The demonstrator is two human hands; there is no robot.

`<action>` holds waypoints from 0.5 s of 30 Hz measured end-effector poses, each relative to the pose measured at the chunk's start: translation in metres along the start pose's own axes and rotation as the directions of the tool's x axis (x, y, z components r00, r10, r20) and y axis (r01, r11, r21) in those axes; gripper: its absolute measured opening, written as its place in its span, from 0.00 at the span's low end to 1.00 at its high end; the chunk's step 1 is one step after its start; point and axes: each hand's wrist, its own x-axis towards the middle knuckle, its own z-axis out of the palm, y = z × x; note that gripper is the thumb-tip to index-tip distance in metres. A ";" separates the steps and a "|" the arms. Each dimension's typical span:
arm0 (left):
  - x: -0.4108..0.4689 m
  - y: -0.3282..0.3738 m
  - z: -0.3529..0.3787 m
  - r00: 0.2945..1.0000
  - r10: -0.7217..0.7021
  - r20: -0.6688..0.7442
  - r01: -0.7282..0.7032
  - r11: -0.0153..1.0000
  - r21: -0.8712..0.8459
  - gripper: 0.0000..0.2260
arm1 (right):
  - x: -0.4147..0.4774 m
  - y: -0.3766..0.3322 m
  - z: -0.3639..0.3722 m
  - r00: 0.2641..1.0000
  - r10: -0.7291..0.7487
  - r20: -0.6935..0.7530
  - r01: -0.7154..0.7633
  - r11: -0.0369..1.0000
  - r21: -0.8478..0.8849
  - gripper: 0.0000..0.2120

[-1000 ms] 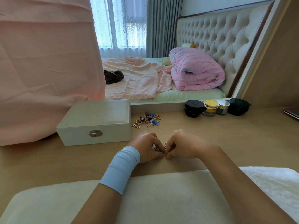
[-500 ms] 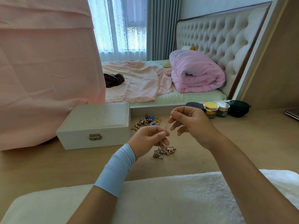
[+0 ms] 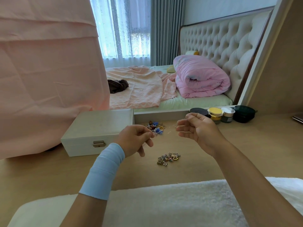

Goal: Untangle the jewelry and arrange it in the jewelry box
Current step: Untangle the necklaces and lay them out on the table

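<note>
A closed white jewelry box [image 3: 98, 126] with a metal clasp stands on the wooden desk at the left. A small tangle of silver and gold jewelry [image 3: 168, 158] lies on the desk in front of me. A second, colourful heap of jewelry [image 3: 156, 126] lies farther back, beside the box. My left hand [image 3: 136, 140], with a light blue wrist sleeve, pinches one end of a very thin chain [image 3: 168, 132]. My right hand [image 3: 196, 130] pinches the other end, raised above the desk. The chain is faint and barely shows between the fingertips.
Several cosmetic jars [image 3: 214, 114] and a dark round case [image 3: 243, 113] line the desk's back edge at the right. A fluffy white mat [image 3: 164, 203] covers the near edge. Pink cloth [image 3: 45, 79] hangs at the left, behind the box. A bed lies beyond the desk.
Both hands have lifted off the desk and drawn apart, stretching a thin chain between them. The silver tangle they were working on now lies uncovered on the desk.
</note>
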 end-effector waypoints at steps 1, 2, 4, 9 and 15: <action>0.000 0.000 -0.003 1.000 -0.006 0.001 0.006 0.999 0.046 0.08 | -0.001 0.001 -0.003 0.999 0.006 0.035 -0.002 0.993 -0.114 0.04; -0.001 0.001 -0.005 1.000 -0.014 0.010 0.013 0.997 0.075 0.08 | -0.002 0.003 -0.006 0.997 0.013 0.076 0.007 0.967 -0.253 0.04; -0.003 0.003 -0.010 0.999 -0.037 0.032 0.033 0.992 0.122 0.09 | -0.004 0.007 -0.011 0.990 0.039 0.133 0.033 0.866 -0.498 0.05; -0.009 0.005 -0.020 0.957 -0.179 0.228 0.124 0.964 0.237 0.13 | -0.003 0.018 -0.009 0.975 0.148 0.163 0.031 0.640 -0.768 0.11; -0.018 0.003 -0.046 0.951 -0.175 0.253 0.134 0.976 0.172 0.16 | 0.003 0.024 -0.017 0.985 0.141 0.101 0.016 0.509 -0.861 0.11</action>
